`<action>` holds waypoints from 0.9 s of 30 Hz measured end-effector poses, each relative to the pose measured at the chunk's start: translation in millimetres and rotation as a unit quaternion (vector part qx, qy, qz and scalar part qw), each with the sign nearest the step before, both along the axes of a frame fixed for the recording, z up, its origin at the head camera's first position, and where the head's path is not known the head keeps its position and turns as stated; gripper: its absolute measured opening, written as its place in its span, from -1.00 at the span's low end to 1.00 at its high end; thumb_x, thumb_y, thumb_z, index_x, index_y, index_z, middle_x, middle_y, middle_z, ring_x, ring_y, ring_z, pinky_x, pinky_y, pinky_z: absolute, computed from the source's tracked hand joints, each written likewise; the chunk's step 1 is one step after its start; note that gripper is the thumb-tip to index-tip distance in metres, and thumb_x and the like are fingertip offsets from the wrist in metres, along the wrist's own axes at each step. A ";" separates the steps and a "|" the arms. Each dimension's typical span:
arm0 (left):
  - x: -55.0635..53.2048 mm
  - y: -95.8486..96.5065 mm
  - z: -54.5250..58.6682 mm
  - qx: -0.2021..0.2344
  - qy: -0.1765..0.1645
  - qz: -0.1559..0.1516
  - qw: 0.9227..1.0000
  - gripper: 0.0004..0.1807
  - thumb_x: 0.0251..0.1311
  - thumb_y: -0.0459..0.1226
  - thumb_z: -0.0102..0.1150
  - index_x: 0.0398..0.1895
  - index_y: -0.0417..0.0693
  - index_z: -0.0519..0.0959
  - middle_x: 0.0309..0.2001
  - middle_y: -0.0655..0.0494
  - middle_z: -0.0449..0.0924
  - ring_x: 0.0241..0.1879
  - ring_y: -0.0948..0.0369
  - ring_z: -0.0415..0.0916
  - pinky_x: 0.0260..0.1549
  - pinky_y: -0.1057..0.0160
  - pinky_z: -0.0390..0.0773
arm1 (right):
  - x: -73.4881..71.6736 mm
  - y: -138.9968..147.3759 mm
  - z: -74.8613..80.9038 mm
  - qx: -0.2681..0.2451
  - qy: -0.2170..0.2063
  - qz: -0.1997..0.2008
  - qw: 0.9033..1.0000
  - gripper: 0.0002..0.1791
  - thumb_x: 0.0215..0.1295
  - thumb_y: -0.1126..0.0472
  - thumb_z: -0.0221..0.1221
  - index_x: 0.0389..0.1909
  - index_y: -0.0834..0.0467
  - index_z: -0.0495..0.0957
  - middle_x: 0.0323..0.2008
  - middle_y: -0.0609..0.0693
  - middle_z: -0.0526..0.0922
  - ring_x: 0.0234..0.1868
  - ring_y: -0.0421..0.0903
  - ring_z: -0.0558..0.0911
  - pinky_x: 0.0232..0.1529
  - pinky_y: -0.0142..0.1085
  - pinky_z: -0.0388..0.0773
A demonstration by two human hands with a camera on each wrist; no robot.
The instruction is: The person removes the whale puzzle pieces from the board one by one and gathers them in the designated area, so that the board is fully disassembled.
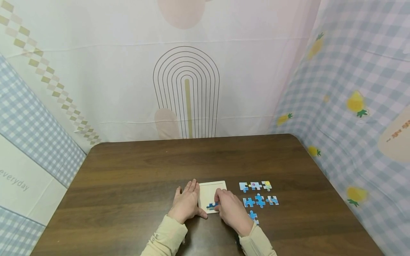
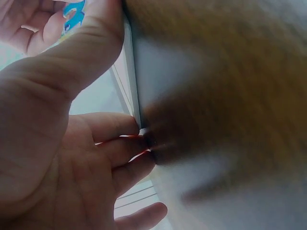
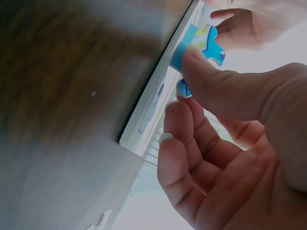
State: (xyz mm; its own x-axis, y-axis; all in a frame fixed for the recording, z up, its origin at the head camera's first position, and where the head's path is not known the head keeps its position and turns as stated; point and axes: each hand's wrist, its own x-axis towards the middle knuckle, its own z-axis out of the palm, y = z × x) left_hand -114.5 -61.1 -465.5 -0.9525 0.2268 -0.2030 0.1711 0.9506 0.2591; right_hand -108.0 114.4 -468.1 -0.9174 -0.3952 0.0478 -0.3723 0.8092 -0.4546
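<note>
A shallow pale puzzle tray (image 1: 209, 191) lies on the table between the two hands. My left hand (image 1: 187, 203) rests against its left side, fingers stretched out and thumb near the front corner. In the left wrist view, the fingertips touch the tray's edge. Over the tray's front part, my right hand (image 1: 233, 210) pinches a blue jigsaw piece (image 3: 211, 47) with yellow-green markings between thumb and fingers. The held piece is tilted above the tray in the right wrist view. The right hand covers the tray's front right corner.
Right of the tray lie loose jigsaw pieces in rows: a back row with a yellow-patterned piece (image 1: 267, 185), a middle row with a blue piece (image 1: 260, 201), and a front piece (image 1: 253, 215) partly hidden by the right hand. Patterned cloth hangs behind the brown table (image 1: 134, 167).
</note>
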 end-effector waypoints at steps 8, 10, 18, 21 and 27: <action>0.3 -0.1 -1.4 -0.002 0.007 -0.003 1.000 0.30 -0.38 0.22 0.51 0.43 -0.30 0.20 0.47 -0.16 0.10 0.45 -0.02 0.06 0.29 -0.24 0.09 | 2.5 2.7 -0.9 -0.041 0.001 0.008 0.999 -0.69 0.12 0.39 0.33 -0.50 0.01 0.40 -0.55 -0.20 0.39 -0.49 -0.26 0.39 -0.48 -0.36 0.35; 0.3 -0.2 -1.8 -0.003 0.006 -0.003 1.000 0.30 -0.38 0.22 0.50 0.43 -0.30 0.20 0.47 -0.16 0.09 0.45 -0.02 0.06 0.29 -0.23 0.09 | 3.5 3.8 -0.2 -0.052 -0.003 0.009 0.999 -0.70 0.14 0.39 0.32 -0.49 0.00 0.40 -0.55 -0.21 0.40 -0.50 -0.27 0.39 -0.47 -0.38 0.35; 0.9 -0.2 -1.7 0.000 -0.003 -0.003 1.000 0.29 -0.36 0.22 0.51 0.44 -0.30 0.19 0.48 -0.16 0.08 0.46 -0.02 0.03 0.29 -0.24 0.07 | 10.1 16.8 10.4 -0.141 -0.022 -0.003 0.990 -0.75 0.16 0.31 0.35 -0.45 0.04 0.44 -0.54 -0.22 0.47 -0.54 -0.31 0.43 -0.51 -0.40 0.42; 1.1 -0.6 -0.4 0.005 -0.007 -0.003 1.000 0.30 -0.36 0.21 0.52 0.44 -0.30 0.18 0.48 -0.15 0.06 0.47 -0.02 0.01 0.30 -0.24 0.05 | 14.1 27.4 21.0 -0.171 -0.034 -0.015 0.985 -0.77 0.18 0.32 0.33 -0.43 0.04 0.45 -0.52 -0.20 0.50 -0.53 -0.30 0.45 -0.51 -0.40 0.46; 0.7 -0.8 1.0 0.010 -0.013 -0.002 1.000 0.31 -0.34 0.19 0.52 0.46 -0.29 0.14 0.50 -0.14 0.03 0.48 -0.01 -0.02 0.31 -0.24 0.03 | 19.7 62.2 43.2 -0.186 -0.022 -0.077 0.979 -0.75 0.10 0.32 0.38 -0.45 0.00 0.49 -0.53 -0.21 0.52 -0.52 -0.26 0.48 -0.48 -0.39 0.48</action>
State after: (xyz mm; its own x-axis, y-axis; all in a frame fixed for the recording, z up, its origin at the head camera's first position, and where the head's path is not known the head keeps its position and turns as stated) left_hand -113.8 -61.9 -464.6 -0.9460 0.2349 -0.2234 0.1677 0.9444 0.2827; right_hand -88.2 176.6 -424.9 -0.9691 -0.2144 0.1218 -0.2325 0.6298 -0.7412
